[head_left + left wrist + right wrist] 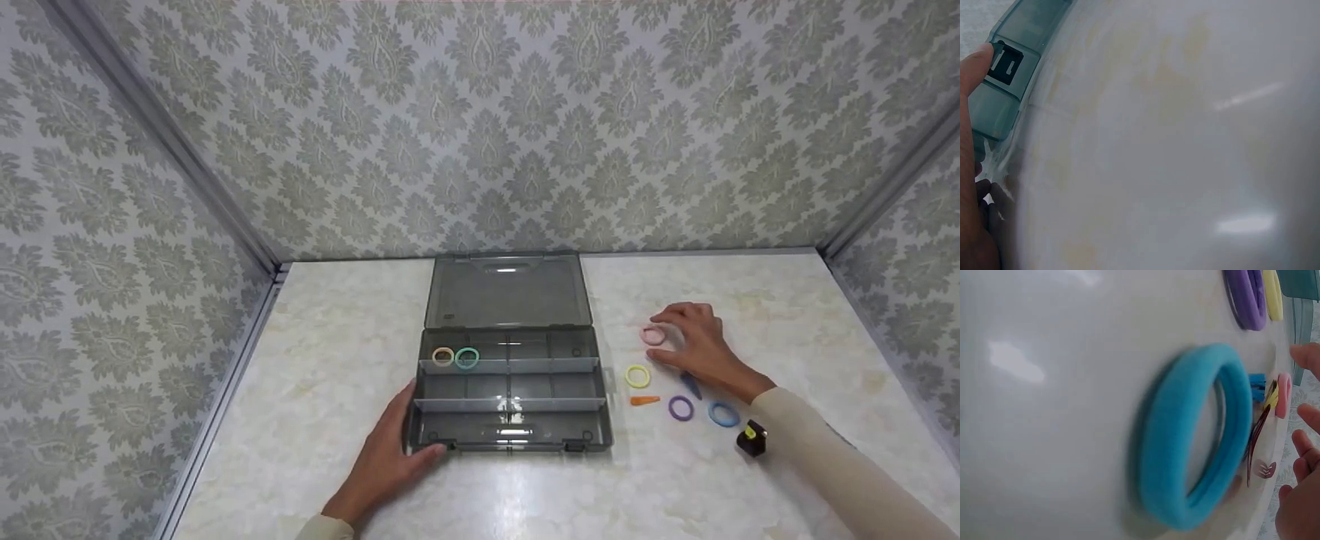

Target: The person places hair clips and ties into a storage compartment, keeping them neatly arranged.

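Pink hair band (652, 343) lies on the surface (300, 360), right of frame centre. Right hand (699, 349): grip wide about it, contact not determinable. Left hand (385, 451): grip wide, touching the grey box (480, 426), lower centre, which contains 2 bands (467, 349) at upper left.

Rings (1165, 444) lie right of the box (476, 386).

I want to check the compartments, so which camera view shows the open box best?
The head view: it shows the whole box, opened lid and dividers included. The left wrist view has only a front part with one latch; the right wrist view, just a small part at its upper right.
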`<state>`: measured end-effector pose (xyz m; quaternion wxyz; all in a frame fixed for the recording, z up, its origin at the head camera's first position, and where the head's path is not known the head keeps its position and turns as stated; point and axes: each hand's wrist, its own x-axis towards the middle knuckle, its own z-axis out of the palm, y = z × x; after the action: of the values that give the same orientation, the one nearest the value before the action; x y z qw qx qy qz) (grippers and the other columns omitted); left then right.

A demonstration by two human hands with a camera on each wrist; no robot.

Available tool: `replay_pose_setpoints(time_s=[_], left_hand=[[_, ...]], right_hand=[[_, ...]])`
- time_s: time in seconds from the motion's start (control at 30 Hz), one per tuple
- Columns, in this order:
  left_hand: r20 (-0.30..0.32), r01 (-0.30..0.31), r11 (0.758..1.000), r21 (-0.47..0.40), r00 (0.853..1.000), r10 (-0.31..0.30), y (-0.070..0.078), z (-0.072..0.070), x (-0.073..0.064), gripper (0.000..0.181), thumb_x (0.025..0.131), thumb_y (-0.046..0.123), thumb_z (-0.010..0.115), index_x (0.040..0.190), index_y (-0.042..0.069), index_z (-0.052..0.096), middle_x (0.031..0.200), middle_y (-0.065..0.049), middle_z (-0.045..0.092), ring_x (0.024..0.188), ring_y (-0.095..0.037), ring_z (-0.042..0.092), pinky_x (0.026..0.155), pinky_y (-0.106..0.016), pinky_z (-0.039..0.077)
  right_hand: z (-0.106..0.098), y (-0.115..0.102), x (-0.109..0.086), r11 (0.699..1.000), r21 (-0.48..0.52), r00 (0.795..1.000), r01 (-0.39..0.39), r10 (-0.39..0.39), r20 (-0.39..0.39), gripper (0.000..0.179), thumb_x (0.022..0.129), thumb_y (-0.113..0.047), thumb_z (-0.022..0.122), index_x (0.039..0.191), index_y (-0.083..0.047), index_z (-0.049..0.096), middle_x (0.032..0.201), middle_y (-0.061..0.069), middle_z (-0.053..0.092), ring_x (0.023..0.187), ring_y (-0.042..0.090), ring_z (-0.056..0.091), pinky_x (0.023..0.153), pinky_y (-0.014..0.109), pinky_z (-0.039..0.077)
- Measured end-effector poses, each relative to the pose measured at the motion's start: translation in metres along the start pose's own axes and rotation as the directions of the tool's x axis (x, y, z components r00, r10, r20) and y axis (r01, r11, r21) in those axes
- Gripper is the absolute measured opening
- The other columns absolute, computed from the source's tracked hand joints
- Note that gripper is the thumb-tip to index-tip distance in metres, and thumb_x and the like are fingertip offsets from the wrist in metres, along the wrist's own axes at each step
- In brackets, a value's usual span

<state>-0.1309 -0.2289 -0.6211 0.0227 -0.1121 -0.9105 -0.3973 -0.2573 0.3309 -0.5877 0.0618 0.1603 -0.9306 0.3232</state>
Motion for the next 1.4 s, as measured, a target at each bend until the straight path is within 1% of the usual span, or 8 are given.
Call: replay_pose_setpoints(time_s=[0.3,0.63,0.7,0.93,1.03,1.13,1.27,1.4], left_hand=[[0.015,0.027,1.0,0.008,1.0,-0.027,0.001,0.0,0.0,0.119,0.089,0.068,0.084,0.177,0.018,0.022,0.178,-0.008,0.034,0.163,-0.034,0.037,0.132,-0.058,0.032],[0.011,0.007,1.0,0.009,1.0,-0.007,0.003,-0.001,0.0,0.118,0.089,0.067,0.083,0.178,0.019,0.022,0.178,-0.009,0.034,0.163,-0.035,0.036,0.132,-0.058,0.032],[0.012,0.007,1.0,0.007,1.0,-0.007,0.003,-0.001,0.0,0.118,0.089,0.068,0.083,0.178,0.019,0.022,0.178,-0.009,0.034,0.163,-0.035,0.036,0.132,-0.058,0.032],[0.02,0.036,0.999,-0.003,0.999,-0.036,0.003,-0.001,0.0,0.12,0.087,0.073,0.082,0.178,0.022,0.022,0.179,-0.006,0.033,0.163,-0.033,0.035,0.132,-0.058,0.031],[0.013,0.02,1.0,0.0,1.0,-0.02,0.003,-0.001,0.001,0.12,0.088,0.071,0.083,0.177,0.02,0.023,0.178,-0.008,0.034,0.163,-0.034,0.036,0.132,-0.058,0.032],[0.004,0.005,1.0,0.008,1.0,-0.005,0.003,-0.001,0.001,0.119,0.088,0.07,0.084,0.177,0.018,0.023,0.178,-0.01,0.035,0.162,-0.035,0.037,0.131,-0.058,0.033],[0.003,0.021,1.0,0.01,1.0,-0.021,0.003,-0.001,0.001,0.12,0.088,0.071,0.083,0.177,0.019,0.023,0.178,-0.008,0.035,0.162,-0.035,0.038,0.131,-0.058,0.033],[0.012,0.04,0.999,0.017,0.999,-0.04,0.004,0.0,0.0,0.12,0.088,0.072,0.082,0.178,0.019,0.022,0.179,-0.008,0.034,0.162,-0.035,0.037,0.132,-0.059,0.032]], right_hand=[[0.002,0.003,0.004,0.998,-0.047,0.999,-0.04,0.041,0.012,0.051,0.093,-0.028,0.09,0.132,0.0,0.074,0.143,0.027,0.053,0.134,0.047,0.035,0.109,0.073,0.025],[0.003,0.003,0.004,0.997,-0.051,0.998,-0.055,0.055,0.006,0.044,0.095,-0.03,0.087,0.127,-0.002,0.076,0.142,0.027,0.054,0.133,0.046,0.035,0.105,0.067,0.028],[0.004,0.002,0.004,0.997,-0.052,0.998,-0.064,0.065,0.008,0.044,0.096,-0.03,0.087,0.127,-0.002,0.075,0.142,0.027,0.053,0.133,0.046,0.035,0.105,0.068,0.028],[0.007,0.001,0.004,0.995,-0.036,0.995,-0.096,0.096,0.01,0.042,0.096,-0.028,0.087,0.125,-0.001,0.075,0.14,0.026,0.054,0.133,0.046,0.035,0.11,0.069,0.027],[0.007,0.0,0.005,0.995,-0.025,0.995,-0.097,0.097,0.004,0.039,0.096,-0.026,0.087,0.123,-0.001,0.075,0.137,0.025,0.056,0.133,0.045,0.036,0.111,0.069,0.028],[0.008,-0.002,0.006,0.996,-0.014,0.996,-0.087,0.087,-0.006,0.034,0.096,-0.024,0.087,0.119,-0.002,0.076,0.135,0.023,0.057,0.131,0.044,0.038,0.11,0.068,0.029],[0.009,-0.005,0.008,0.999,0.004,0.998,-0.038,0.038,-0.042,0.027,0.093,-0.019,0.089,0.112,-0.003,0.079,0.13,0.023,0.061,0.126,0.043,0.041,0.108,0.069,0.029],[0.008,-0.011,0.011,0.999,0.037,0.996,0.018,-0.015,-0.085,0.02,0.092,-0.013,0.089,0.106,-0.003,0.079,0.125,0.022,0.063,0.122,0.042,0.043,0.106,0.069,0.03]])
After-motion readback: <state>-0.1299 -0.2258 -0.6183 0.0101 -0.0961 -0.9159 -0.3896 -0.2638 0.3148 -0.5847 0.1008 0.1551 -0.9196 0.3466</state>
